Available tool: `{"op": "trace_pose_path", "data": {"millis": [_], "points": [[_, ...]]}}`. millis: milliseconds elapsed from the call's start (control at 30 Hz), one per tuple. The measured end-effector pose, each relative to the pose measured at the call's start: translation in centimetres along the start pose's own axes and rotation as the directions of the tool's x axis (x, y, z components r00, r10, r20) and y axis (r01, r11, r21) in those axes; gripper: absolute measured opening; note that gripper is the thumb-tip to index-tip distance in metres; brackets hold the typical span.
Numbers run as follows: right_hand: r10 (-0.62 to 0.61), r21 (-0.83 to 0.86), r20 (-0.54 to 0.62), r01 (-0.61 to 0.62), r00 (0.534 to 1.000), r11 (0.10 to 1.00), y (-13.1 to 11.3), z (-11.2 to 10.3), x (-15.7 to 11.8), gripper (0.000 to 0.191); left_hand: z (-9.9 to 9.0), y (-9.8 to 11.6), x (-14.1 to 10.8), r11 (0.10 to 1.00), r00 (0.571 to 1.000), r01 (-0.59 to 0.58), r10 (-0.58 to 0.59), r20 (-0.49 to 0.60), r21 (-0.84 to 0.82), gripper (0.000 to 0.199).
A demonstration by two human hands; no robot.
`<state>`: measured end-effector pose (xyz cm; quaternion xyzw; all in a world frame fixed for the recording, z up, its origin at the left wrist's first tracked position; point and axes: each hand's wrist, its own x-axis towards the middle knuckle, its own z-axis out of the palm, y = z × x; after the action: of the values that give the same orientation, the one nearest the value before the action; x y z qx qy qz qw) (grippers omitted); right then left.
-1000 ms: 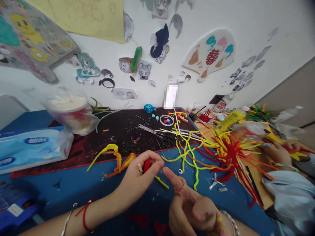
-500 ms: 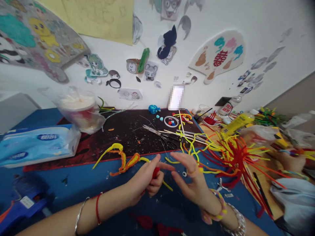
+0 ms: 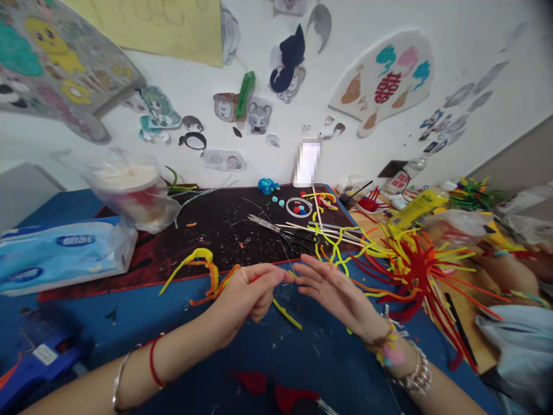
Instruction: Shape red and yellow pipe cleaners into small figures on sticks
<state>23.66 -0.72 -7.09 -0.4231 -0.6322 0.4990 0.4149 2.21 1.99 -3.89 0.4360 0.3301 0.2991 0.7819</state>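
The left hand (image 3: pixel 248 297) is curled nearly shut, thumb laid along the forefinger, with a sliver of red (image 3: pixel 258 278) showing between them; what that piece is, and how firmly it is gripped, the fingers hide. The right hand (image 3: pixel 339 294) is open and flat, fingers together and slightly bent, gripping nothing visible. Its tips come close to the left's; whether they touch, I cannot tell. A small piece pinched like this is best kept near the fingertips, pressed just enough not to crush it, with the free hand steadying lightly and both wrists low for control.

Just beyond the left knuckles, a bent form of orange and yellow fuzzy stems (image 3: pixel 211 276) straddles the near edge of the dark, red-bordered mat (image 3: pixel 207 236). It looks springy; a knuckle could drag it, so a little clearance would help. Below the fingertips, a straight yellow fuzzy stem (image 3: pixel 287 314) lies slantwise on the smooth blue tabletop (image 3: pixel 311 351). Nearer the wearer are two soft-looking red pieces (image 3: pixel 253 381).

Farther out, black-handled metal scissors (image 3: pixel 264 223) lie open on the mat, pale thin sticks beside them; sleeves and bracelets should stay off the blades. Past the mat's right side sprawls a shaggy tangle of red, orange and yellow stems (image 3: pixel 419 268).
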Motion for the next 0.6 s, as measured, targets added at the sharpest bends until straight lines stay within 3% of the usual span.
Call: {"op": "trace_pose_path", "data": {"millis": [67,200,267,333,400,600], "points": [[-0.008,0.077,0.111,0.0,0.994,0.997,-0.8,0.8,-0.4,0.061,-0.1,-0.5,0.3,0.993,0.997,-0.04,0.047,-0.057,0.115,0.03],[-0.005,0.106,0.225,-0.019,0.974,0.994,-2.0,2.0,-1.7,0.075,0.2,-0.9,0.4,0.915,0.977,-0.142,0.191,-0.094,0.377,0.039],[-0.013,0.154,0.306,-0.036,0.952,0.987,-2.3,2.3,-2.3,0.076,0.6,-0.6,0.0,0.882,0.971,-0.175,0.228,-0.072,0.437,0.026],[-0.033,0.249,0.371,-0.066,0.928,0.966,-2.6,2.6,-2.6,0.077,0.9,-0.3,-0.5,0.881,0.975,-0.169,0.216,-0.058,0.442,0.031],[-0.054,0.337,0.388,-0.087,0.92,0.938,-2.7,2.9,-2.7,0.078,1.1,-0.1,-0.8,0.863,0.975,-0.165,0.215,-0.051,0.477,0.042],[0.01,0.329,0.409,-0.158,0.912,0.931,-2.2,3.2,-2.8,0.085,1.4,0.2,-1.2,0.759,0.952,-0.249,0.307,0.007,0.601,0.019]]}}
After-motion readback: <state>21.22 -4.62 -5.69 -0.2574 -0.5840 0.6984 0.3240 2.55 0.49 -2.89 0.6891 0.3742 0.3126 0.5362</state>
